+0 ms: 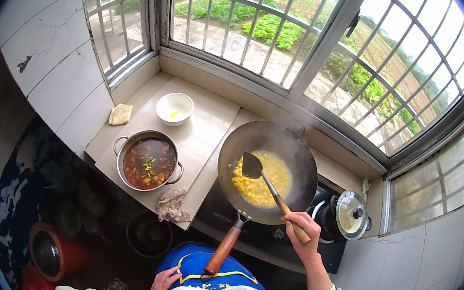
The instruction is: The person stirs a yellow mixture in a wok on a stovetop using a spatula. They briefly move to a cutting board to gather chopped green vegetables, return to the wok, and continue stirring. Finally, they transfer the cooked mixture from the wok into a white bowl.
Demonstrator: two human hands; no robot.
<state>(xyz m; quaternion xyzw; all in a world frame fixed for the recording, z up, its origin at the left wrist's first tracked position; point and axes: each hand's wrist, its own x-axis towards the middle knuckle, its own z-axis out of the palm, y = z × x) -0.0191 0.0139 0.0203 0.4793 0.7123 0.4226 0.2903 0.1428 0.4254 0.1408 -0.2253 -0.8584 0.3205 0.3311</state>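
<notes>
My right hand (pixel 302 235) grips the wooden handle of a metal spatula (pixel 252 165), whose blade is over yellow pieces in a pale liquid (pixel 267 190) inside a steaming wok (pixel 303 151). The wok's wooden handle (pixel 222 251) points toward me, in front of my blue apron (pixel 189 261). My left hand (pixel 168 279) rests at the apron's left side, fingers apart and holding nothing. Left of the wok is a steel pot (pixel 147 161) of brown stew with green bits on top.
A white bowl (pixel 167 102), folded cloth (pixel 120 114) and crumpled rag (pixel 173 204) are on the counter (pixel 215 137). A glass-lidded pot (pixel 351 215) stands right of the wok on the black cooktop (pixel 218 213). Barred windows surround the counter. A red bucket (pixel 70 255) is low left.
</notes>
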